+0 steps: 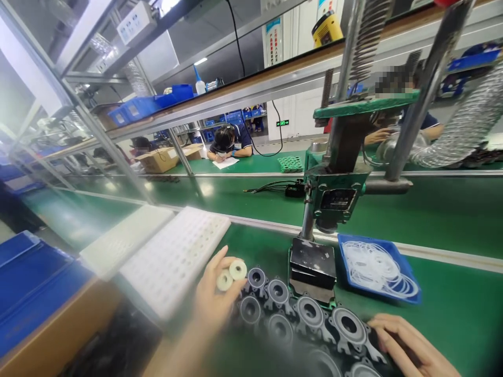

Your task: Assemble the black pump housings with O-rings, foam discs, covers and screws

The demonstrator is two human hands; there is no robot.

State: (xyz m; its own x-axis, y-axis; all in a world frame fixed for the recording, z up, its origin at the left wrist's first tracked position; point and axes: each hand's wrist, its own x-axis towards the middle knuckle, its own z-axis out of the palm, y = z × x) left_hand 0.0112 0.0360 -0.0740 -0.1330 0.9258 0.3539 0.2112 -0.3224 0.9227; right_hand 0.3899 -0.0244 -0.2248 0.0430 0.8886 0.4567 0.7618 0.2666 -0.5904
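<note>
My left hand (214,296) pinches two small white round discs (231,275) between its fingertips, just left of a cluster of several grey metal housings (298,319) lying on the green bench. My right hand (408,345) rests with curled fingers on the right edge of that cluster, touching one housing (348,327); whether it grips it is unclear. A green hand press (334,193) stands right behind the housings, its black base block (312,264) under the ram.
A blue tray of white rings (377,269) sits right of the press. Two white perforated trays (173,256) lie at the left, beside blue bins (31,283). Beyond a green conveyor (432,209), people work at the far bench.
</note>
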